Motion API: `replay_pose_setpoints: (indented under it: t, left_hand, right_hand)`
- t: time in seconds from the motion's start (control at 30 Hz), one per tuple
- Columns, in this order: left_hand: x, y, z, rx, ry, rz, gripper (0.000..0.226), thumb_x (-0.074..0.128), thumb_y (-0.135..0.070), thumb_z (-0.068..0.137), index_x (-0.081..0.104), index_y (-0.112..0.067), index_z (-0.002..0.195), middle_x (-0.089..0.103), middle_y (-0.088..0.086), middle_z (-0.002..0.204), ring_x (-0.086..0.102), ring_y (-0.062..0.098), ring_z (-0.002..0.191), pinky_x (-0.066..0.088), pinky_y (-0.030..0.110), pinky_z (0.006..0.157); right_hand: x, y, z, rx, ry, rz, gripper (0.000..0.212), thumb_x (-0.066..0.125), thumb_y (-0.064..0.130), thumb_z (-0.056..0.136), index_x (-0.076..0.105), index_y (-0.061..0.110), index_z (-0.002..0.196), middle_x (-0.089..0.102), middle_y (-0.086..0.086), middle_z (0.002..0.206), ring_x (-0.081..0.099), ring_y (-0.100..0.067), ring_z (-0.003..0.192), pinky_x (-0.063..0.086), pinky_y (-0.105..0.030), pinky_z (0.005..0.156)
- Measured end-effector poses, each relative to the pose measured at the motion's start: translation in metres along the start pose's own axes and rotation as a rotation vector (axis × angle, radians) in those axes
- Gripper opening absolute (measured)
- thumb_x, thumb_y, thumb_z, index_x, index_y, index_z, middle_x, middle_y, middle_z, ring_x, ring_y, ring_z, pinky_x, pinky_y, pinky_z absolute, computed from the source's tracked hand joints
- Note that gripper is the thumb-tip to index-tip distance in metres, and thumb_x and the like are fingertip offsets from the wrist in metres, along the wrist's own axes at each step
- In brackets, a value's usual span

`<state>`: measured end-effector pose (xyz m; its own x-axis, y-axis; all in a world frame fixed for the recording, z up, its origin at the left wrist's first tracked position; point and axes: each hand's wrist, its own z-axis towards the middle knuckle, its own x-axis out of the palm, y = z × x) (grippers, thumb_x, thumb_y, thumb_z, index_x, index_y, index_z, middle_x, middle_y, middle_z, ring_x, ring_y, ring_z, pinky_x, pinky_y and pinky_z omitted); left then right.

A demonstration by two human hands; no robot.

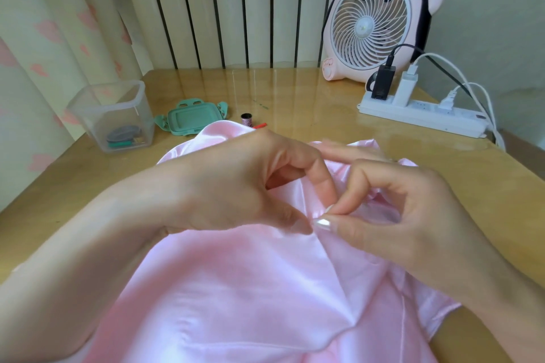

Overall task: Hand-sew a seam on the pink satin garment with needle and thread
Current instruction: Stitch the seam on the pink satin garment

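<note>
Low in the frame, filling the bottom middle: the pink satin garment [236, 289], spread over the surface [295, 91]. Looks thin, light and very soft, with loose folds all over. Shiny too, so likely slippery; could slide out of a loose hold. Best to take a small fold right beside the seam and pinch it tight, not to grab a flat part.

Just above, in the middle: the left hand [236, 186], thumb and first finger pinching a raised fold of the cloth. Touching it on the right: the right hand [398, 215], thumb and first finger pressed together at that same fold. Cannot tell if a needle sits between them; too small to see.

Farther up, left of middle: a small spool of thread [245, 119], a green lid [191, 118] and a clear box [115, 115]. At the upper right: a white power strip [421, 115] and a pink fan [374, 23].
</note>
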<state>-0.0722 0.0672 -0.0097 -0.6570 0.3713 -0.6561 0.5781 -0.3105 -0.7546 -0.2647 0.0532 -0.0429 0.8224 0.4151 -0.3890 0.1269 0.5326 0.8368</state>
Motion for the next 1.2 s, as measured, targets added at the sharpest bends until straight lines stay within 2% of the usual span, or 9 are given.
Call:
replay_pose_setpoints:
  t: [0.07,0.13,0.23,0.37,0.5,0.67,0.8,0.97,1.2]
  left_hand:
    - [0.002,-0.001,-0.002,-0.013,0.034,-0.091,0.026,0.07,-0.002,0.074,0.066,-0.011,0.098,0.069,-0.007,0.108,0.06,0.009,0.114,0.043,0.033,0.103]
    - [0.003,-0.002,-0.002,-0.015,0.027,-0.151,0.031,0.067,0.001,0.076,0.061,-0.01,0.105,0.068,0.0,0.113,0.059,0.019,0.116,0.042,0.045,0.104]
    - [0.003,-0.002,-0.002,-0.027,-0.009,-0.161,0.039,0.07,-0.007,0.075,0.057,-0.022,0.108,0.07,0.015,0.101,0.061,0.044,0.094,0.047,0.062,0.084]
    - [0.003,-0.002,-0.003,-0.035,-0.079,-0.129,0.043,0.075,-0.015,0.067,0.057,-0.031,0.103,0.069,0.003,0.093,0.066,0.032,0.077,0.055,0.051,0.075]
    - [0.003,-0.001,-0.001,-0.076,-0.075,-0.096,0.032,0.075,-0.016,0.066,0.063,-0.025,0.094,0.069,0.0,0.095,0.069,0.025,0.081,0.053,0.053,0.079]
    - [0.001,-0.002,-0.003,-0.156,-0.002,-0.061,0.03,0.072,-0.026,0.069,0.071,-0.009,0.094,0.067,0.022,0.104,0.063,0.036,0.106,0.045,0.061,0.091]
    - [-0.003,-0.004,-0.005,-0.192,0.027,-0.065,0.03,0.081,-0.025,0.07,0.072,-0.001,0.086,0.066,0.025,0.086,0.06,0.018,0.073,0.052,0.046,0.079]
    - [-0.004,-0.006,-0.003,-0.137,-0.005,0.001,0.038,0.083,-0.033,0.065,0.071,-0.002,0.084,0.068,0.017,0.077,0.059,0.016,0.068,0.052,0.049,0.075]
    - [-0.003,0.0,-0.003,-0.055,-0.004,-0.117,0.026,0.08,-0.018,0.069,0.068,0.0,0.083,0.061,0.0,0.068,0.054,0.01,0.062,0.047,0.021,0.06]
  right_hand:
    - [-0.002,0.001,0.0,0.059,0.071,0.151,0.015,0.075,0.008,0.062,0.062,0.015,0.059,0.07,0.022,0.1,0.057,0.009,0.109,0.039,-0.004,0.085]
    - [-0.001,0.002,0.0,0.092,0.062,0.183,0.017,0.073,0.007,0.064,0.059,0.013,0.056,0.07,0.017,0.08,0.062,0.01,0.087,0.041,-0.004,0.074]
    - [-0.002,0.003,0.001,0.111,-0.008,0.089,0.013,0.076,0.021,0.06,0.064,0.019,0.057,0.061,0.01,0.062,0.054,0.001,0.065,0.04,-0.008,0.063]
    - [-0.003,0.006,-0.001,0.222,-0.059,0.073,0.012,0.076,0.026,0.056,0.067,0.018,0.056,0.047,-0.025,0.062,0.04,-0.023,0.056,0.036,-0.017,0.045]
    - [-0.007,0.009,-0.002,0.298,-0.043,0.197,0.011,0.076,0.018,0.053,0.066,0.013,0.053,0.047,-0.008,0.05,0.041,-0.007,0.047,0.032,-0.012,0.044]
    - [-0.011,0.01,-0.001,0.354,-0.035,0.258,0.013,0.075,0.016,0.05,0.064,0.012,0.048,0.049,0.0,0.044,0.041,-0.005,0.041,0.032,-0.011,0.042]
    - [-0.013,0.01,0.0,0.378,-0.013,0.284,0.012,0.076,0.017,0.049,0.065,0.012,0.048,0.055,-0.003,0.051,0.049,-0.006,0.051,0.034,-0.015,0.05]
    - [-0.019,0.008,0.0,0.441,0.048,0.343,0.025,0.079,0.031,0.04,0.064,0.013,0.051,0.058,-0.008,0.056,0.048,-0.014,0.055,0.034,-0.02,0.055]
    - [-0.021,0.014,0.002,0.485,0.057,0.61,0.019,0.074,-0.001,0.05,0.061,0.011,0.043,0.062,0.002,0.051,0.057,-0.006,0.044,0.042,-0.013,0.043]
